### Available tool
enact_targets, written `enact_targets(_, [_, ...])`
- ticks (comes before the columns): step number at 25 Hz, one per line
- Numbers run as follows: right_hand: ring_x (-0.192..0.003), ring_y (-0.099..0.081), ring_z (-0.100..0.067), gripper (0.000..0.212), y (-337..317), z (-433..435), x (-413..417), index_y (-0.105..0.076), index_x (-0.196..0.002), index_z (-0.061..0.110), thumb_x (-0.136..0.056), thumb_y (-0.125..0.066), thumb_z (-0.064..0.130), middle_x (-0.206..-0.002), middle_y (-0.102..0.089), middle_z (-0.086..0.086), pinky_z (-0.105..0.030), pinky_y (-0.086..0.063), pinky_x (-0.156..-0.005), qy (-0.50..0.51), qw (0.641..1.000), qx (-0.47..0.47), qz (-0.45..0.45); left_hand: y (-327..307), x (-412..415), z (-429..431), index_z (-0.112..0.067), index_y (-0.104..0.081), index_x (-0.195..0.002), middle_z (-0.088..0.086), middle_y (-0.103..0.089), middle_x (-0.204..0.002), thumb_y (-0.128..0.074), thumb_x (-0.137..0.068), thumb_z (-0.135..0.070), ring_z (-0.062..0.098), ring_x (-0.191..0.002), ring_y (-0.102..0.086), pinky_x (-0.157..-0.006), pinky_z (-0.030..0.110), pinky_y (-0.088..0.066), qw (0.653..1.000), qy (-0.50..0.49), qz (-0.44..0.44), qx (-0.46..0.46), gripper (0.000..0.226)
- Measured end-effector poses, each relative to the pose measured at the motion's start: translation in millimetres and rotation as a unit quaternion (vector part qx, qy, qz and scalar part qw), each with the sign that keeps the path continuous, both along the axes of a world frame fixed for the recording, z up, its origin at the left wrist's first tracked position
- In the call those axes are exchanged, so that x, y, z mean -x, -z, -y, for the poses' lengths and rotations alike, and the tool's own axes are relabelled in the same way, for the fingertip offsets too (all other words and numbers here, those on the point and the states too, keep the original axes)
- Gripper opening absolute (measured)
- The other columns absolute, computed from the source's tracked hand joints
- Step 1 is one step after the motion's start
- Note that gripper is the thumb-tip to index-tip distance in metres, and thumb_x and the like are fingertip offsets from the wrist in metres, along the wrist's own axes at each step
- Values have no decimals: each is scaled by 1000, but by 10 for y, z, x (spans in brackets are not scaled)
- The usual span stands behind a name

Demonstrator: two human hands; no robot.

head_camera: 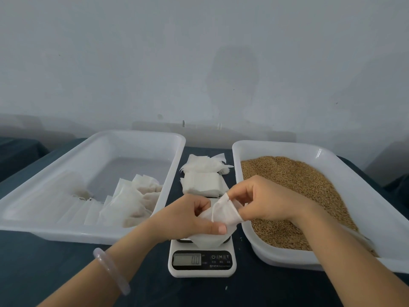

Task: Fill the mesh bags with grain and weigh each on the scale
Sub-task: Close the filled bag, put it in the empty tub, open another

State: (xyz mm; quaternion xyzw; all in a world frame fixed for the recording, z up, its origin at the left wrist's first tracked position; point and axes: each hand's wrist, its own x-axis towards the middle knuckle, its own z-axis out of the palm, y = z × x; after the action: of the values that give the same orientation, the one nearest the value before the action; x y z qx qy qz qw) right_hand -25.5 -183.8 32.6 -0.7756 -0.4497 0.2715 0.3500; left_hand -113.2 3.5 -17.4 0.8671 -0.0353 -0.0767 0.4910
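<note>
A white mesh bag [223, 212] is held between both hands just above the white digital scale [202, 261]. My left hand [190, 217] grips the bag's lower part, thumb across its front. My right hand [263, 199] pinches the bag's top edge, with fingers tucked inside its mouth. A thin drawstring hangs down the bag's front. The right tray [332, 261] holds brown grain [296, 185]. The left tray [66, 229] holds several filled bags [130, 202]. A stack of empty bags [202, 180] lies behind the scale.
Both trays and the scale stand on a dark blue cloth [44, 273] against a pale wall [199, 63]. The scale's display [187, 259] is lit. A pale bangle [110, 270] circles my left wrist.
</note>
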Motion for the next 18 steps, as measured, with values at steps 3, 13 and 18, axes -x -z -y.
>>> enact_targets(3, [-60,-57,2,31,-1,-4,2,-73,-99,31,-72,-78,18,-78,-70,9,-12,-43,-57,-14,999,9,30,-151,-18,-110,-16,-56,-80,-8,-52,-73,-71,-44,-63,8,-66,-47,-61,19,-38,997,23,-46,-60,61])
enact_targets(13, [-57,-45,3,35,-28,-28,29,-72,-95,38,-71,-74,12,-82,-63,2,-10,-36,-52,-32,995,10,91,-138,-200,35,-8,-63,-95,1,-72,-76,-80,-69,-17,12,-66,-69,-63,24,-56,929,229,-258,133,31])
enact_targets(18, [-75,-61,5,19,4,159,-45,-70,-94,38,-75,-72,34,-85,-67,19,-14,-50,-66,41,997,-15,71,-154,-150,29,-22,-68,-66,-2,-67,-64,-67,-75,-11,9,-54,-63,-54,20,-53,946,190,-229,128,15])
